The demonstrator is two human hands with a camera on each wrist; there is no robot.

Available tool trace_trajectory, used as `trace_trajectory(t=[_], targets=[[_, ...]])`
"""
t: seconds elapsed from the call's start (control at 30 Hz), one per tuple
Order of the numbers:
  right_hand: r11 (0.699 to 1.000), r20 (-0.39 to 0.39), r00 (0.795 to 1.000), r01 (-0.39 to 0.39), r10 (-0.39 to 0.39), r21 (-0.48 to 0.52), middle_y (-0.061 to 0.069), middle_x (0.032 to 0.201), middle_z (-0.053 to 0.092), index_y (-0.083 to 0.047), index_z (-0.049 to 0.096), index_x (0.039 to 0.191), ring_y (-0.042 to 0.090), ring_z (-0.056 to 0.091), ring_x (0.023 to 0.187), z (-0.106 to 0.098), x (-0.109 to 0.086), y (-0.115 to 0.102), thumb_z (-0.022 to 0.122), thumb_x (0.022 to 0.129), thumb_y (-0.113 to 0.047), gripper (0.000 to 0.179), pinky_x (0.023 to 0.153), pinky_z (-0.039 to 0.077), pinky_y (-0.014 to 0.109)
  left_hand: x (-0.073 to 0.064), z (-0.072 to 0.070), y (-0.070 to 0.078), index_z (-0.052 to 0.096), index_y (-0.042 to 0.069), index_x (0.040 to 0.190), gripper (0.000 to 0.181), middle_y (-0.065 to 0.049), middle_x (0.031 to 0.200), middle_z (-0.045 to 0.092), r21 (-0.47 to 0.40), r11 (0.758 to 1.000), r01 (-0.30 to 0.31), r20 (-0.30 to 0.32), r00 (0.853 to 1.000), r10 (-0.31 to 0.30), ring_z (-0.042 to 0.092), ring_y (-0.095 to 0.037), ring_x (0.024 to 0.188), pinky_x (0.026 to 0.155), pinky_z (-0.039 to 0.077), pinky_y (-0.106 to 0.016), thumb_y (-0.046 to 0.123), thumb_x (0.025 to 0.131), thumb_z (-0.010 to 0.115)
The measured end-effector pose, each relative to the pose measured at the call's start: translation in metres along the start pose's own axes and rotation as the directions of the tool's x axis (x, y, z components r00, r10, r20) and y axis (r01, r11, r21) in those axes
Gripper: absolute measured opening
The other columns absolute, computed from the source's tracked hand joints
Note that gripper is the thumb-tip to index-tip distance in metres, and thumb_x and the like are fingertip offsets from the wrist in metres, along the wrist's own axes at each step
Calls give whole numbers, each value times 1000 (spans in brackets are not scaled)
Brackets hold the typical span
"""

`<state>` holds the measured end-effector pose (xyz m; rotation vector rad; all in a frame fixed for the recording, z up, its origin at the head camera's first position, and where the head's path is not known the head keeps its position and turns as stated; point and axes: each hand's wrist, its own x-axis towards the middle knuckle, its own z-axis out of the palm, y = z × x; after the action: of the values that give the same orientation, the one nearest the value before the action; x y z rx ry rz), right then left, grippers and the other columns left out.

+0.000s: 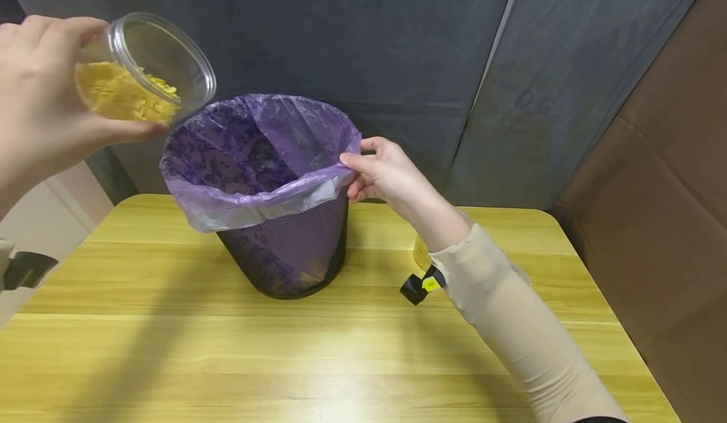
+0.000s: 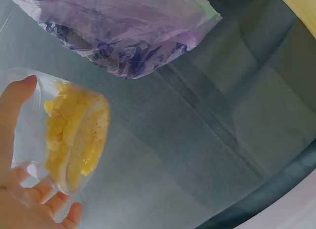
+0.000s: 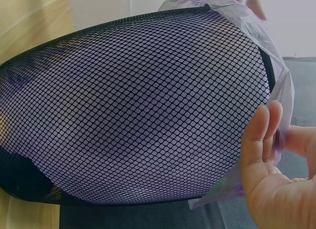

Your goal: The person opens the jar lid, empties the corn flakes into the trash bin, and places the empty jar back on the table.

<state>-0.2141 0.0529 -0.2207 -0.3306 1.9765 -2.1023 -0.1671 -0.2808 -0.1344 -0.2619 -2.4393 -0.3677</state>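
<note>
My left hand [image 1: 48, 88] grips a clear plastic jar [image 1: 161, 57], tipped on its side with its open mouth toward the bin. Yellow flakes [image 1: 122, 91] lie along the jar's lower side; in the left wrist view they gather near its base. A black mesh trash bin [image 1: 301, 246] stands on the table, lined with a purple plastic bag [image 1: 250, 205] folded over the rim. At the rim's right side my right hand [image 1: 392, 173] pinches the bag, thumb inside and fingers outside. The right wrist view shows those fingers [image 3: 257, 125] against the mesh wall.
The bin rests on a wooden table [image 1: 318, 360] with rounded corners. Partly hidden behind my right forearm is a yellow-filled container [image 1: 421, 256]. Black wrist gear [image 1: 413, 289] hangs beneath that sleeve. A grey curtain [image 1: 397, 44] closes off the back, and a brown panel [image 1: 670, 189] the right.
</note>
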Motion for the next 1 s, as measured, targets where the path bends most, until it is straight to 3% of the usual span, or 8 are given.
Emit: trace_trajectory(t=[0.53, 1.0], targets=[[1000, 14, 1000, 9, -9, -8, 10, 65, 56, 0, 40, 124, 16, 55, 47, -2, 1, 1, 60, 95, -9, 37, 56, 53, 30, 3, 4, 3, 39, 0, 141, 97, -29, 138, 39, 24, 989, -143, -80, 986, 145, 26, -41, 134, 113, 9, -44, 0, 54, 82], [1000, 10, 1000, 1, -1, -9, 11, 66, 56, 0, 40, 125, 16, 55, 47, -3, 1, 0, 60, 95, -9, 37, 56, 53, 30, 6, 5, 14, 35, 3, 145, 101, -24, 144, 35, 88, 987, -137, -31, 990, 140, 22, -39, 137, 112, 8, -50, -1, 58, 85]])
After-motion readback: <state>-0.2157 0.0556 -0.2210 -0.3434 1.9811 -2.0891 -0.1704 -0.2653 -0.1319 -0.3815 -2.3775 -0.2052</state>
